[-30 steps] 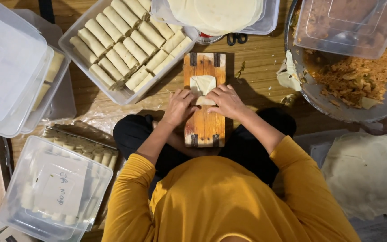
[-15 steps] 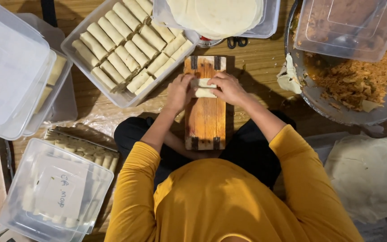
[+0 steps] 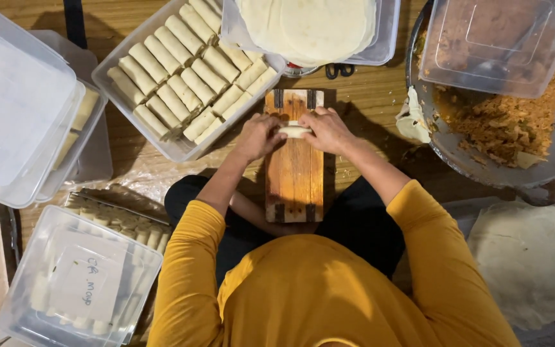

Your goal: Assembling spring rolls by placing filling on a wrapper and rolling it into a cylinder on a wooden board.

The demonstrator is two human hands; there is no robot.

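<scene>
Here, left hand (image 3: 258,136) and right hand (image 3: 326,130) close their fingers on a nearly finished pale roll (image 3: 295,131) at the wooden board's (image 3: 294,186) far end; a tray of rolls (image 3: 187,77) is almost full, wrappers (image 3: 309,26) and filling (image 3: 502,122) remain.

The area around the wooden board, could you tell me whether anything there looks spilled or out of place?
A crumpled scrap of wrapper hangs over the rim of the filling pan. Otherwise nothing stands out; both hands hold the roll neatly on the board.
</scene>
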